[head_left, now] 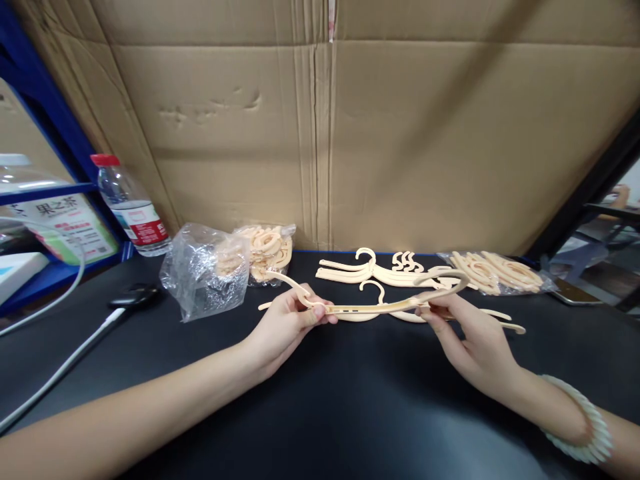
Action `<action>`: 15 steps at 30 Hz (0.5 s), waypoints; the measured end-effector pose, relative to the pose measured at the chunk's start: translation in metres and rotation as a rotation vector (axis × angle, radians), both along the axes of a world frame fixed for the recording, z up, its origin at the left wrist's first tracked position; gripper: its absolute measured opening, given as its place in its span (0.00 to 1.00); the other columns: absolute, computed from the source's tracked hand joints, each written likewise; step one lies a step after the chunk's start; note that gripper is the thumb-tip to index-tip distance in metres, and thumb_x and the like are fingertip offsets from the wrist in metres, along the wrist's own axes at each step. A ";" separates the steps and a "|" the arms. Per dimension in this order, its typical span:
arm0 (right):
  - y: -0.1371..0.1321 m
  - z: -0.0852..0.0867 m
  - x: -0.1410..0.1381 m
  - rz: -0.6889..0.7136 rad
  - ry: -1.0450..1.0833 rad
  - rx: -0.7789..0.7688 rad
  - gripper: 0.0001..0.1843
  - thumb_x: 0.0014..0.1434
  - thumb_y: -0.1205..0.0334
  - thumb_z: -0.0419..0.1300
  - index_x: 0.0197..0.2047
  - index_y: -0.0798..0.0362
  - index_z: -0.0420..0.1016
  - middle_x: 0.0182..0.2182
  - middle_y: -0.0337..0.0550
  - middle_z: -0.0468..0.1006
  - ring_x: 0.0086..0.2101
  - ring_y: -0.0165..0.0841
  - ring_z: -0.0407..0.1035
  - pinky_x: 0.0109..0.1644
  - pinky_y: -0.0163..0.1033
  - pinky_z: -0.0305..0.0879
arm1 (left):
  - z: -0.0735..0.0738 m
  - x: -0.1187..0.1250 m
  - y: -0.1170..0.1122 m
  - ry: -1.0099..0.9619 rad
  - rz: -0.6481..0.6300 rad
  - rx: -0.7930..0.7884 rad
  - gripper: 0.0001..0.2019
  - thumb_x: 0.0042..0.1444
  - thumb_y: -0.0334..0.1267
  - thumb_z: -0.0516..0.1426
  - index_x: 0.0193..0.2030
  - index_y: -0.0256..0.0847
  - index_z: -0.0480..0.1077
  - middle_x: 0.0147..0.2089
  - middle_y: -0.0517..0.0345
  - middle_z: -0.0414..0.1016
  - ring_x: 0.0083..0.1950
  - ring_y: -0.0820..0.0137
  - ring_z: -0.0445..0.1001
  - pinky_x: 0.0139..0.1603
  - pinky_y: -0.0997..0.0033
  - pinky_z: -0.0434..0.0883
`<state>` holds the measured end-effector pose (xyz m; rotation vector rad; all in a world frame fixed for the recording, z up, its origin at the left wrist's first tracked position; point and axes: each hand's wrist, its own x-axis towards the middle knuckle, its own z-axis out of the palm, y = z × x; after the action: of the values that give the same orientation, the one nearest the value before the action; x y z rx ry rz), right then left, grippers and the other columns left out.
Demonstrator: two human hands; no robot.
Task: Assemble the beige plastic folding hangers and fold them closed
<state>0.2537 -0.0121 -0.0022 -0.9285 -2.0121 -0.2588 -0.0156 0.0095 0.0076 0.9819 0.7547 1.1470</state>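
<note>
- Closed narrow with the left hand [283, 327], pinching the left part of a beige hanger [370, 309] between thumb and fingers.
- Closed likewise with the right hand [473, 340], gripping the same hanger near its right end, with thumb below and fingers over the top.
- Held between both hands, roughly level and seen nearly edge-on, with slots along the middle and a curved part rising at each end.
- Just behind, partly hidden by the grip: another hanger [373, 288], hook upward in the view, on the black table [320, 413].
- Farther back: stacked hangers [345, 273], with loose hooks [407, 262] just beside.
- To the right of these, near the cardboard [225, 133]: bagged beige parts [500, 270].
- Beyond the left hand: a crumpled clear bag [200, 283], against more packed parts [267, 243].
- Around the right wrist: a pale beaded bracelet [583, 423].
</note>
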 end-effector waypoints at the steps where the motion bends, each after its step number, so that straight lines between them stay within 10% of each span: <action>1: 0.000 0.000 0.000 -0.008 0.016 -0.021 0.06 0.63 0.70 0.53 0.42 0.51 0.67 0.32 0.42 0.78 0.31 0.33 0.75 0.35 0.34 0.71 | 0.000 0.000 -0.001 0.001 0.010 0.010 0.17 0.39 0.33 0.71 0.25 0.37 0.65 0.29 0.59 0.79 0.31 0.73 0.76 0.41 0.73 0.70; 15: 0.007 0.004 0.002 -0.018 0.390 -0.231 0.13 0.65 0.59 0.55 0.52 0.51 0.65 0.35 0.45 0.74 0.35 0.34 0.75 0.37 0.37 0.75 | -0.003 0.004 -0.009 0.344 -0.011 0.232 0.12 0.53 0.40 0.63 0.26 0.39 0.66 0.30 0.57 0.78 0.37 0.67 0.76 0.44 0.67 0.69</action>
<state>0.2555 -0.0055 0.0014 -1.0501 -1.6931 0.1413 -0.0116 0.0008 0.0047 1.3996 0.9004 1.0850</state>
